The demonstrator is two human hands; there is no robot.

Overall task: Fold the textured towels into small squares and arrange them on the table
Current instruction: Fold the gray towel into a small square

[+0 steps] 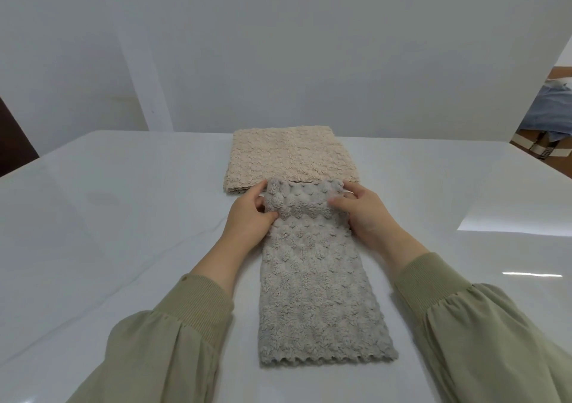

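Between two green sleeves [173, 334], the grey towel [312, 294] lies as a long strip from the near edge of the surface [123, 201] toward its middle. Soft, light and limp, it likely wants holding at both far corners; there the left grip [250, 213] and right grip [365, 213] each pinch its turned-back end. Just beyond, toward the far edge, a folded beige towel [288, 158] crowds the fold.

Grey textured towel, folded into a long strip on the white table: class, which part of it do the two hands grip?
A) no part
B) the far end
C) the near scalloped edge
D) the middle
B: the left hand and right hand pinch the far corners of the grey textured towel, lifting that end beside the beige textured towel.
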